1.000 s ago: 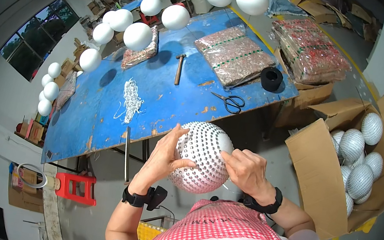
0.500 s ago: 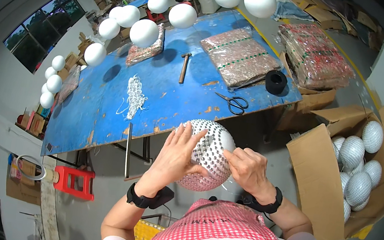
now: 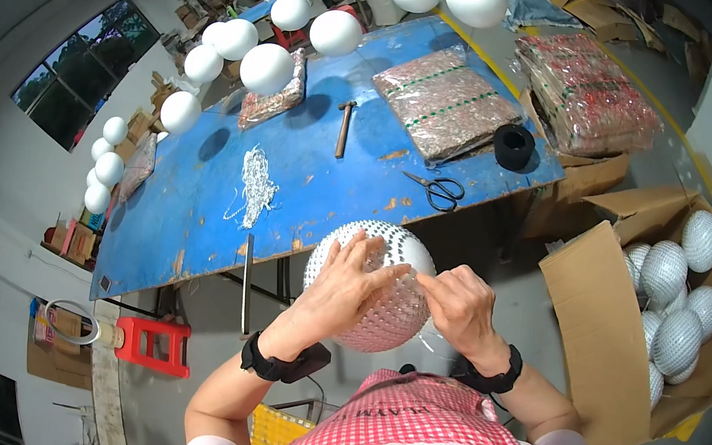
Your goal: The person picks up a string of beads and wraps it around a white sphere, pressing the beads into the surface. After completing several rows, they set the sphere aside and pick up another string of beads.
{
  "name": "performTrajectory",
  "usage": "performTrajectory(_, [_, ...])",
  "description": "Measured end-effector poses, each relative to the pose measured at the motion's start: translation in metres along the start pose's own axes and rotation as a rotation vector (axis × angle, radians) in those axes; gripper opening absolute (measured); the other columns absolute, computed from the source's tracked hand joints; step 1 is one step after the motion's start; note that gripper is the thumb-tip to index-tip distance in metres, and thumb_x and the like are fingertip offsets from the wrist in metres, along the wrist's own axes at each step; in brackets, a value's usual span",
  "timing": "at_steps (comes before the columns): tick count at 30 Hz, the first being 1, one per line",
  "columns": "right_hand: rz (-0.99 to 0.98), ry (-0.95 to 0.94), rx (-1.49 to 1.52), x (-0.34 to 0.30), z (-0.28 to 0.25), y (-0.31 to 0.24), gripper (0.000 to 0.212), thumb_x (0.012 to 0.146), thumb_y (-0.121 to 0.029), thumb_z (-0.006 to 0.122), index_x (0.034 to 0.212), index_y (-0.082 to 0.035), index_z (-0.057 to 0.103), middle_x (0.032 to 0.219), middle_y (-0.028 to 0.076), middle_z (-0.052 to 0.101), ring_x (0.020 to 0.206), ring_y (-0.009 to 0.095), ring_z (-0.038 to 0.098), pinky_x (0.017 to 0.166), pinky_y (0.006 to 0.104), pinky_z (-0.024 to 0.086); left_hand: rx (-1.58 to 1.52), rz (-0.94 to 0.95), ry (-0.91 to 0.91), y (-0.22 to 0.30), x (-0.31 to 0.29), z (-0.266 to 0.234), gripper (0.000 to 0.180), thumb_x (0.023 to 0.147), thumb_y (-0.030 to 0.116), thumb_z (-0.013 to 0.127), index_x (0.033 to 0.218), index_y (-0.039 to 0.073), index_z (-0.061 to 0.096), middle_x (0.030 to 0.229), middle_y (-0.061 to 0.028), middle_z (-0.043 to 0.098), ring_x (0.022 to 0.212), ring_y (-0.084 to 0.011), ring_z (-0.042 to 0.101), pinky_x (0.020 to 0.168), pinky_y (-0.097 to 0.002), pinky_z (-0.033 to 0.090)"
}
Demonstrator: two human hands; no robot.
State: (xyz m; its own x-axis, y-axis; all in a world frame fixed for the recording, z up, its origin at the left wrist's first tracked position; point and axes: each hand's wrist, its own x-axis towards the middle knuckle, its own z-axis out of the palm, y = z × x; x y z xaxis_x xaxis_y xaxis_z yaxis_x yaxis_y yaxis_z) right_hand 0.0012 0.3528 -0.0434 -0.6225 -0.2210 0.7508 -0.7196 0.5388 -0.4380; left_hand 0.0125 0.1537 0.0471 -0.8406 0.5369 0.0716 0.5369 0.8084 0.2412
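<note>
A white ball (image 3: 392, 320) covered in rows of small shiny silver studs is held in front of me, near the blue table's front edge. A smooth white patch shows on its upper right. My left hand (image 3: 344, 288) grips the ball from the left, fingers spread over the studs and one tip reaching toward the patch. At the ball's right side, my right hand (image 3: 460, 306) is closed in a pinch against the surface. What the pinch holds is too small to make out. A thin pale strand (image 3: 440, 340) curves below that hand.
On the blue table (image 3: 305, 191) are black-handled scissors (image 3: 441, 192), a hammer (image 3: 343, 130), a black roll (image 3: 512, 147), white bead strands (image 3: 258, 184) and a wrapped bundle (image 3: 446, 102). White balls (image 3: 266, 70) hang above it. A cardboard box (image 3: 593, 344) of studded balls stands right.
My left hand has shifted rightward over the ball, and its fingers have drawn closer to the right hand. My right hand stays pinched at the ball's side. The view has tilted slightly.
</note>
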Motion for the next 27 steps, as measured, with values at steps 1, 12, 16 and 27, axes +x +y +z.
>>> performTrajectory(1, [0.055,0.024,0.051,-0.002,-0.001,0.000,0.018,0.072,-0.002,0.070,0.088,-0.006,0.070,0.068,0.006,0.058,0.065,0.024,0.056,0.057,0.0328,0.046,0.046,-0.018,0.008,-0.002,0.001,0.002,0.040,0.089,0.011,0.060,0.128,0.020,0.060,0.131,-0.0206,0.046,0.128,-0.0438,0.039,0.105,-0.0552,0.032])
performTrajectory(12, [0.839,-0.184,1.205,-0.008,-0.009,0.016,0.011,0.086,-0.004,0.067,0.095,0.001,0.072,0.082,0.002,0.068,0.076,0.005,0.060,0.070,0.0207,0.049,0.088,-0.047,-0.023,0.004,0.006,0.002,0.040,0.086,0.008,0.060,0.124,0.023,0.063,0.132,-0.0217,0.048,0.132,-0.0456,0.036,0.105,-0.0677,0.023])
performTrajectory(16, [0.549,-0.173,0.791,-0.010,-0.005,0.020,0.012,0.080,0.001,0.067,0.091,0.000,0.072,0.078,0.003,0.066,0.076,0.011,0.060,0.067,0.0250,0.048,0.073,-0.062,-0.053,0.001,0.008,0.002,0.044,0.083,0.003,0.060,0.123,0.023,0.063,0.134,-0.0199,0.047,0.133,-0.0447,0.035,0.106,-0.0681,0.022])
performTrajectory(27, [0.249,-0.114,0.455,-0.008,0.002,0.024,0.016,0.073,0.004,0.065,0.087,-0.002,0.072,0.077,0.008,0.064,0.075,0.023,0.060,0.067,0.0321,0.048,-0.010,-0.046,-0.092,-0.015,0.013,0.005,0.046,0.084,0.001,0.056,0.125,0.022,0.061,0.141,-0.0216,0.043,0.137,-0.0407,0.033,0.110,-0.0593,0.024])
